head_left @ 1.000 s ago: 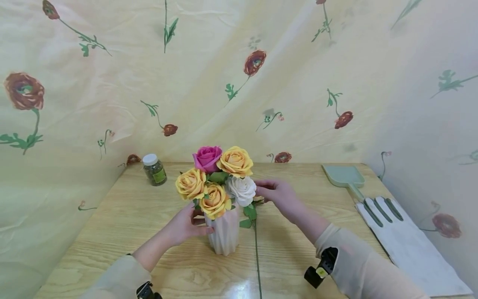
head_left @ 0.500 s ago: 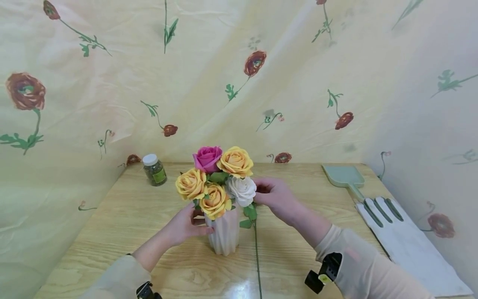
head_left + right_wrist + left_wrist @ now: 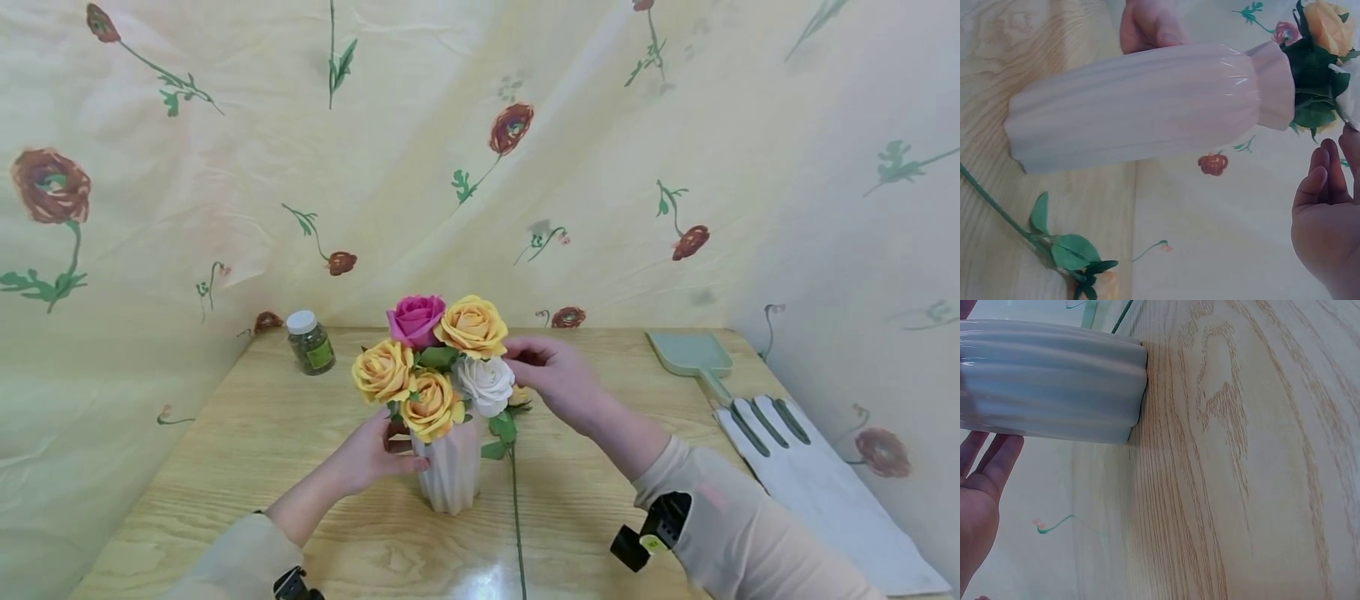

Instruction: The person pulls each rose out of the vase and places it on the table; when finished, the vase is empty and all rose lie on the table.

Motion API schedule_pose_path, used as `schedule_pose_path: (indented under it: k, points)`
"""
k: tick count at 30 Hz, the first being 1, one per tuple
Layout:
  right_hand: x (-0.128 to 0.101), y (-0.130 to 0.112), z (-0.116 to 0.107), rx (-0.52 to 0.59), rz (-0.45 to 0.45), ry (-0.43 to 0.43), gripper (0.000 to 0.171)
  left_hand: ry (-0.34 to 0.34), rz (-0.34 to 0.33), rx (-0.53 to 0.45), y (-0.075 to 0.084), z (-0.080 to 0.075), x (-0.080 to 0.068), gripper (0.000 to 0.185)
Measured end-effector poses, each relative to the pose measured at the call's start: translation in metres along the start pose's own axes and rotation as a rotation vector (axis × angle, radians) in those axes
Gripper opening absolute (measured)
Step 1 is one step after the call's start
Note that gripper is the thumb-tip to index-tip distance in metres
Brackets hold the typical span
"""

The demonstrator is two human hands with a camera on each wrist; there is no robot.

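A pale ribbed vase [image 3: 452, 475] stands upright on the table, holding a magenta rose [image 3: 417, 320], a white rose [image 3: 486, 385] and several yellow roses [image 3: 473, 325]. My left hand [image 3: 367, 457] holds the vase from the left, thumb on its front and fingers toward the back. At the right side of the bouquet, my right hand [image 3: 561, 387] has its fingertips at the edge of the white rose, just below the rear yellow rose. In the right wrist view, that hand's fingers are loosely bent beside the petals. The white rose partly hides its fingertips in the head view.
A loose yellow rose [image 3: 1109, 285] with a long green stem [image 3: 517, 508] lies on the table right of the vase. Back left stands a jar with a white lid [image 3: 311, 343]. A pale green dustpan-like scoop [image 3: 692, 354] and white-and-green gloves [image 3: 832, 492] lie at the right.
My right hand has shifted slightly upward along the white rose toward the rear yellow one, uncovering the loose rose's bloom. My left hand and the vase stay put.
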State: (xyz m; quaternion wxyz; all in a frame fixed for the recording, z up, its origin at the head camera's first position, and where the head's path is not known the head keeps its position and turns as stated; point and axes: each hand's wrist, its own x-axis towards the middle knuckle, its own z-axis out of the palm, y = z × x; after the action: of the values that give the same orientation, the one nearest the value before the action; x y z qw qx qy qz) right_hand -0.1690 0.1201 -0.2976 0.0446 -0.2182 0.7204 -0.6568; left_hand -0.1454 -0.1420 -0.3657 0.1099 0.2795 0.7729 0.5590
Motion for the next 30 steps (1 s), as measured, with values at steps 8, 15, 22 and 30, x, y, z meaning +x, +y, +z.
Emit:
schedule_pose_path:
  k: [8,15,22,30]
  points:
    - [0.008,-0.015,0.000,0.064,-0.081,0.004,0.013,-0.009,-0.030,-0.051,0.000,-0.001,0.001,0.070]
    - [0.010,-0.025,0.006,0.035,-0.063,-0.024,0.018,-0.011,0.004,-0.015,0.001,0.000,0.001,0.067]
    - [0.013,-0.032,0.010,-0.020,-0.053,-0.073,0.022,-0.015,0.009,-0.022,-0.004,-0.001,0.001,0.067]
    - [0.019,-0.032,0.013,-0.066,0.006,-0.149,0.024,0.000,-0.023,-0.041,-0.025,-0.002,0.004,0.070]
